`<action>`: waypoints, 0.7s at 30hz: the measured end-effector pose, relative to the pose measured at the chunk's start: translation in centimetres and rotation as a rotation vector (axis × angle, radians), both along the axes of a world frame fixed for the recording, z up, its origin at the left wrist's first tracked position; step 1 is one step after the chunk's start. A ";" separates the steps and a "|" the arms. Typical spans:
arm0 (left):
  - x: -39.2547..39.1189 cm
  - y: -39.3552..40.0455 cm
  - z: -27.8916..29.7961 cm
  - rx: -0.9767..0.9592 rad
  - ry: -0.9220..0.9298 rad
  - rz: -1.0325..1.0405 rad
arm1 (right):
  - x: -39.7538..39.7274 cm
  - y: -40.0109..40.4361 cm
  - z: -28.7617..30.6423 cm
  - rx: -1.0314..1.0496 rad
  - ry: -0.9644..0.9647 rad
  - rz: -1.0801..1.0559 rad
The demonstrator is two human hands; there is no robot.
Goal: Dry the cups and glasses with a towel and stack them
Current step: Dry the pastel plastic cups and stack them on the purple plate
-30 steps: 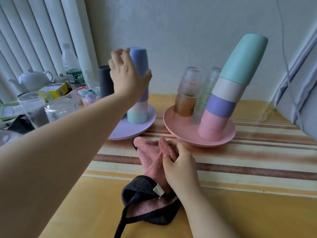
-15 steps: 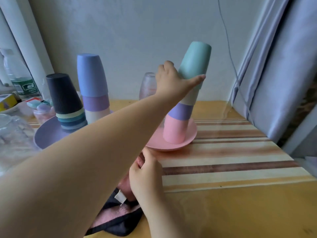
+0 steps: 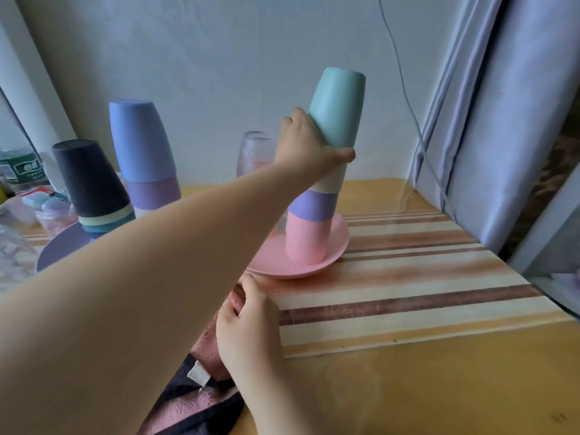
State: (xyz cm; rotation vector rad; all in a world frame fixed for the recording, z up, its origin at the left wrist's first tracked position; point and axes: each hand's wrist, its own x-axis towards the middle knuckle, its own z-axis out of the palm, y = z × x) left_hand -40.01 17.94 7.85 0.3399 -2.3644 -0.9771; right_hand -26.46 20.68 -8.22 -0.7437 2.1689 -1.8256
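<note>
— Left grip (image 3: 309, 146)?
— Wrapped round teal cup (image 3: 339, 108), thumb under lower edge; topmost of tilted stack over white, purple and pink cup (image 3: 306, 241), on pink plate (image 3: 339, 246).
— Right grip (image 3: 248, 324)?
— Curled on pink towel (image 3: 208, 340), pinching a fold, on counter (image 3: 408, 372) just before plate.
— Other stacks?
— Blue-topped stack (image 3: 141, 142) and black-topped stack (image 3: 89, 180), left, on purple plate (image 3: 58, 249).

wall (image 3: 219, 58): pale, plain | curtain (image 3: 502, 120): grey-blue, right | table (image 3: 439, 387): yellow, striped cloth
</note>
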 end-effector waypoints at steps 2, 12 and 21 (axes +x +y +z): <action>0.3 -0.4 0.1 -0.006 0.001 -0.033 | -0.2 0.1 0.0 0.023 0.015 0.004; 1.9 -2.2 0.2 0.101 0.030 -0.184 | -2.6 0.9 -0.3 0.008 -0.030 -0.106; 2.1 -2.6 -0.5 -0.070 0.092 -0.195 | -3.0 0.9 -0.7 0.025 -0.042 -0.118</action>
